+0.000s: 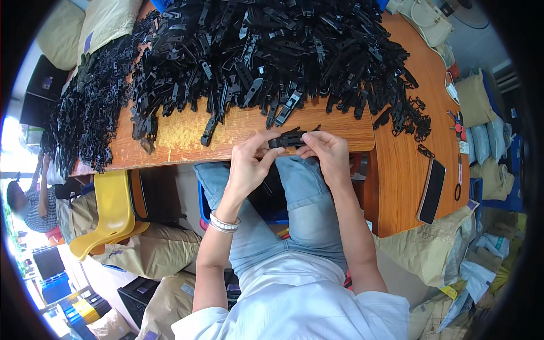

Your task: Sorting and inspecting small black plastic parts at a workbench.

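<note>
Right at the near edge of the wooden worktop (pixel 187 133), both hands meet over the person's lap and share one small black plastic clip (pixel 288 139). The left hand (pixel 247 165) is curled closed, its thumb and fingertips pinching the clip's left end, and a pale bracelet (pixel 223 222) sits on that wrist. The right hand (pixel 328 152) is closed too, fingers bent down over the clip's right end, so the piece lies roughly level between the two grips, just in front of the worktop's edge and above the knees in light blue jeans (pixel 300 198). Beyond the hands, a big heap of black plastic clips (pixel 272 51) covers most of the worktop, with a few loose ones lying near the edge, close to the held clip but not touching it. Another dark mass of similar pieces (pixel 90 107) hangs over the worktop's left end. To the right, on the side wing of the worktop, a dark phone (pixel 432 191) lies flat, well apart from the hands, with red-handled scissors (pixel 457 126) farther back. A yellow plastic chair (pixel 110 212) stands at lower left, beside tan sacks (pixel 153 249) on the floor.
</note>
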Demonstrator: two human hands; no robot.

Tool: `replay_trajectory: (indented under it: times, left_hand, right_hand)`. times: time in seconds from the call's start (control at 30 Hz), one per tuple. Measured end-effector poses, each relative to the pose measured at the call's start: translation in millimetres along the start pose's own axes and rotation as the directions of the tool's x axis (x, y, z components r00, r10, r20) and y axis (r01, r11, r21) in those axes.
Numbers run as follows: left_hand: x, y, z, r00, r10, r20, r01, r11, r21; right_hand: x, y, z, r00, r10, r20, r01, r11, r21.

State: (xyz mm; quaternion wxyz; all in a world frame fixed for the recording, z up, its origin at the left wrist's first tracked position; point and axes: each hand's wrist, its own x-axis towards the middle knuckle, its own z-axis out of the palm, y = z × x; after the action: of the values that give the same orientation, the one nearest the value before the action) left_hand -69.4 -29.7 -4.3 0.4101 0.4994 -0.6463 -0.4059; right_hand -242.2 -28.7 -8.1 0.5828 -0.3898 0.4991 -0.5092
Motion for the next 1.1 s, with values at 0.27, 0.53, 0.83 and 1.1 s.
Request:
replay_trajectory:
  times: [0.27,0.53,0.83,1.1]
  left_hand:
    - [5.1,6.1,-2.9,0.992,0.118,-0.045,-0.113,0.987,0.112]
    - [2.7,15.5,2.6,0.982,-0.189,0.001,0.143,0.735,-0.663]
    - [-2.0,22.2,3.3,0.966,-0.229,0.121,0.258,0.813,-0.522]
    - [0.4,21.2,2.3,0.977,-0.028,0.212,0.136,0.846,-0.515]
  right_hand:
    - [11.3,-1.2,3.1,0.994,-0.105,-0.001,0.105,0.99,-0.091]
    - [-7.6,-14.6,15.8,0.958,-0.287,0.016,0.285,0.944,-0.166]
    - [-15.6,-5.7,7.6,0.918,-0.387,0.082,0.396,0.894,-0.211]
    - [-28.9,-16.9,4.6,0.925,-0.335,0.179,0.368,0.909,-0.198]
